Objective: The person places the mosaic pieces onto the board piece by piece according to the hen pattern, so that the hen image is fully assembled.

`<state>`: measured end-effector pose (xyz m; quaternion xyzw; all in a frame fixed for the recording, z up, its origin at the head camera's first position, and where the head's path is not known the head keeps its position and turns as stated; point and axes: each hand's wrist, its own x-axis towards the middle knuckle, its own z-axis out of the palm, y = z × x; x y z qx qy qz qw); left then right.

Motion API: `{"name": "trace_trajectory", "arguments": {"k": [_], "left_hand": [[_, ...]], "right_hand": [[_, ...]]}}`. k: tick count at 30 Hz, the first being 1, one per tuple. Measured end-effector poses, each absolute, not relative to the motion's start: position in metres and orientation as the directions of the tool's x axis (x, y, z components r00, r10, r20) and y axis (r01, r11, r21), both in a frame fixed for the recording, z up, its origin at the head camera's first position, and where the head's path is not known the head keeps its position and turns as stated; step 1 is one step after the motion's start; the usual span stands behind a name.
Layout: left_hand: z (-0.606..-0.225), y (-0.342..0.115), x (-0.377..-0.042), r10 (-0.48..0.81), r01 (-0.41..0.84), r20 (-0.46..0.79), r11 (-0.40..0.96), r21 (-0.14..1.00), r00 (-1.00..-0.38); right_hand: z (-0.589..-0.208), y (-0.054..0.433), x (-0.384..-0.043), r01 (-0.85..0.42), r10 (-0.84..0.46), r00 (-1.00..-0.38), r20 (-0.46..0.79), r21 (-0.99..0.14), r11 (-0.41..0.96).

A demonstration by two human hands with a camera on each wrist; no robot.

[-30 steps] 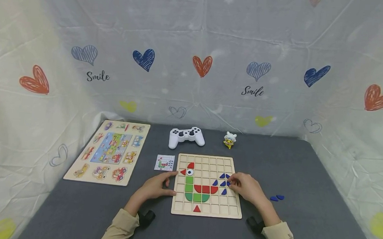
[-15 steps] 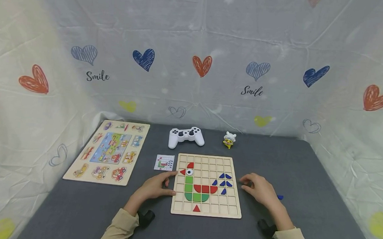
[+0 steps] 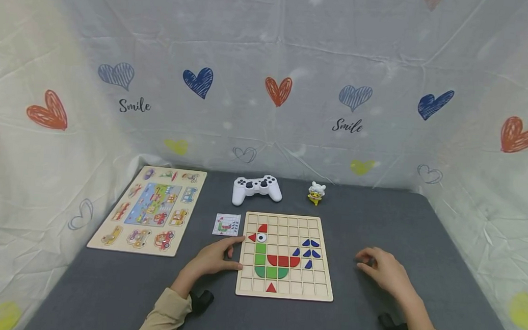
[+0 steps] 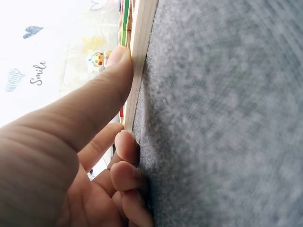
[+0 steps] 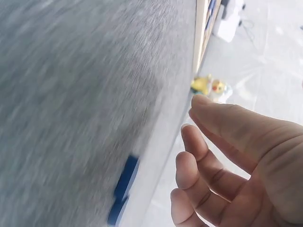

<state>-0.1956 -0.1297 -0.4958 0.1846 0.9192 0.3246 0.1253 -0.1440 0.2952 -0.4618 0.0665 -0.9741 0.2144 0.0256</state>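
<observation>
A wooden grid board [image 3: 301,289] bears several flat pieces laid out like a bird: green squares, a red row [image 3: 283,261], a round eye piece [image 3: 261,238] and several blue pieces [image 3: 307,253]. My left hand [image 3: 213,256] rests against the board's left edge, its thumb [image 4: 111,80] and forefinger touching the rim. To the right of the board, over the dark tabletop, is my right hand [image 3: 385,269], fingers loosely bent with nothing between them. Two loose blue pieces [image 5: 127,177] lie near it in the right wrist view; in the head view the hand hides them.
A small pattern card [image 3: 226,225] lies at the board's upper left. Behind are a white game controller [image 3: 257,189] and a small yellow-and-white figurine [image 3: 316,193]. A vehicle picture puzzle [image 3: 150,211] lies at the far left. A heart-printed cloth [image 3: 271,124] encloses the table's back and sides.
My right hand has let go of a blue piece on the board and moved right, over the loose blue pieces. The left hand has stayed at the board's edge.
</observation>
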Motion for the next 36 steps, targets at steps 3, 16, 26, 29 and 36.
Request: {"name": "trace_trajectory", "arguments": {"k": [3, 16, 26, 29, 36], "left_hand": [[-0.496, -0.130, -0.195, 0.422, 0.259, -0.109, 0.720, 0.644, -0.900], [-0.491, -0.129, -0.193, 0.418, 0.251, -0.112, 0.716, 0.651, -0.901], [-0.491, -0.130, -0.192, 0.427, 0.261, -0.105, 0.710, 0.654, -0.898], [-0.491, -0.130, -0.192, 0.429, 0.266, -0.102, 0.710, 0.652, -0.897], [-0.492, -0.130, -0.193, 0.429, 0.265, -0.102, 0.710, 0.652, -0.898]], "right_hand": [[-0.461, 0.305, -0.139, -0.114, -0.104, -0.994, 0.047, -0.422, 0.899], [-0.458, 0.331, -0.126, -0.038, -0.084, -0.993, -0.088, -0.428, 0.903], [-0.459, 0.339, -0.122, -0.025, -0.079, -0.990, -0.112, -0.417, 0.909], [-0.459, 0.340, -0.122, -0.011, -0.063, -0.991, -0.117, -0.400, 0.917], [-0.459, 0.339, -0.127, -0.016, -0.069, -0.991, -0.114, -0.414, 0.910]]}}
